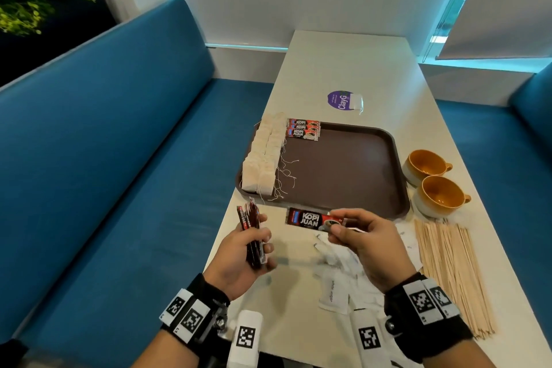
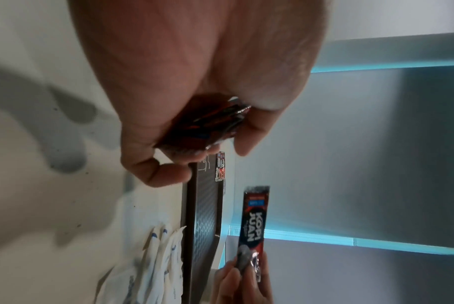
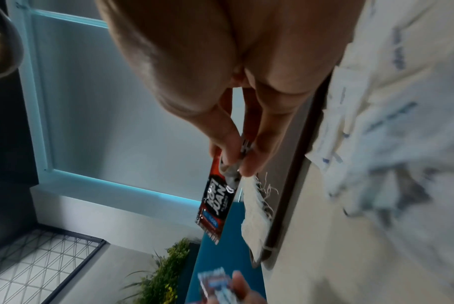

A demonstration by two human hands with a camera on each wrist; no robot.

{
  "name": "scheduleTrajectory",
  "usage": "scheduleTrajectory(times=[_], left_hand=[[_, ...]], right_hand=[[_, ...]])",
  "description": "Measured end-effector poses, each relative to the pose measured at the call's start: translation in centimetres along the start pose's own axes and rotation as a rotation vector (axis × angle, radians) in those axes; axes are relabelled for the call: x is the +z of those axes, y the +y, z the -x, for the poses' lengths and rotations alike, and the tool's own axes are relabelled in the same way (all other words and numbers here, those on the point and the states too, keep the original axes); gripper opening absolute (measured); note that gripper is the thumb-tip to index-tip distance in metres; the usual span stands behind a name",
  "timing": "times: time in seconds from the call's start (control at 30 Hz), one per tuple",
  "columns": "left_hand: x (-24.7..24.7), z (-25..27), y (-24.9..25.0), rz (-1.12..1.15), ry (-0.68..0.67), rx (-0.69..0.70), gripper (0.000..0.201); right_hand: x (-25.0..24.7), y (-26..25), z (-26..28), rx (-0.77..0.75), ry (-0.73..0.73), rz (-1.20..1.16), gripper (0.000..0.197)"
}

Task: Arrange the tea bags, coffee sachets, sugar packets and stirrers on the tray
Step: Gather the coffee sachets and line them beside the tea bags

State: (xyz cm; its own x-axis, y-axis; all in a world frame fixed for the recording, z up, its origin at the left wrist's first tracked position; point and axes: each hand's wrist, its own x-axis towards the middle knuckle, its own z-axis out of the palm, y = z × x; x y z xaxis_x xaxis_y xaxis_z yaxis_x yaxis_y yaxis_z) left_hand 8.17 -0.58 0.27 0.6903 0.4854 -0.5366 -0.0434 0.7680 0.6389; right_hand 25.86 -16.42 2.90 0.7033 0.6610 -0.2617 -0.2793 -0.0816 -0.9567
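Head view shows the left hand curled round a small upright stack of dark red coffee sachets, held off the left edge of the pale speckled table, likely as a supply to draw from one at a time. The right hand pinches one red and black foil "Kopi Juan" coffee sachet by its end between thumb and forefinger, label up, just short of the near rim of the brown rectangular plastic tray; held flat like this it seems ready to join the three sachets already laid in a row at the tray's far left. A column of off-white paper tea bags fills the tray's left side, strings trailing inward. Still off the tray, on the table: white paper sugar packets under the right hand and a bundle of pale wooden stirrers to the right. Two mustard-yellow ceramic cups stand beside the tray

Left wrist view confirms that the left hand's fingers wrap the stack, with the single sachet and the tray's edge beyond, sugar packets nearby

Right wrist view shows the thumb and fingertips gripping only the sachet's end, so most of the sachet hangs clear for placing, near the tea bags
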Motion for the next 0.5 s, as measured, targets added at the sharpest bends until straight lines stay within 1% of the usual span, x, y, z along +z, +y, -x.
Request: scheduleTrajectory(times=[0.03, 0.1, 0.17, 0.23, 0.37, 0.4, 0.5], left_hand=[[-0.3, -0.3, 0.1, 0.001, 0.006, -0.004, 0.033], [-0.7, -0.9, 0.2, -0.003, 0.018, -0.006, 0.029], [-1.0, -1.5, 0.4, 0.014, 0.016, -0.019, 0.032], [-1.1, -2.0, 0.6, 0.034, 0.002, -0.017, 0.035], [-1.2, -3.1, 1.2, -0.017, -0.013, -0.031, 0.030], [-1.3, -3.5, 1.3, -0.054, -0.010, -0.032, 0.030], [-1.4, -4.3, 1.6, -0.129, 0.020, -0.015, 0.029]], right_hand=[[-0.2, -0.7, -0.7, -0.015, 0.006, 0.016, 0.022], [-0.7, -2.3, -2.5, -0.028, 0.022, 0.017, 0.023], [-1.1, -3.9, -5.2, -0.022, 0.048, 0.013, 0.022], [-1.2, -5.1, -8.7, -0.026, 0.074, 0.026, 0.022], [-0.8, -5.6, -17.1, -0.030, 0.140, 0.021, 0.025], [-0.6, -5.6, -18.9, -0.018, 0.143, 0.038, 0.024], [0.3, -5.1, -23.2, 0.032, 0.141, 0.170, 0.009]])
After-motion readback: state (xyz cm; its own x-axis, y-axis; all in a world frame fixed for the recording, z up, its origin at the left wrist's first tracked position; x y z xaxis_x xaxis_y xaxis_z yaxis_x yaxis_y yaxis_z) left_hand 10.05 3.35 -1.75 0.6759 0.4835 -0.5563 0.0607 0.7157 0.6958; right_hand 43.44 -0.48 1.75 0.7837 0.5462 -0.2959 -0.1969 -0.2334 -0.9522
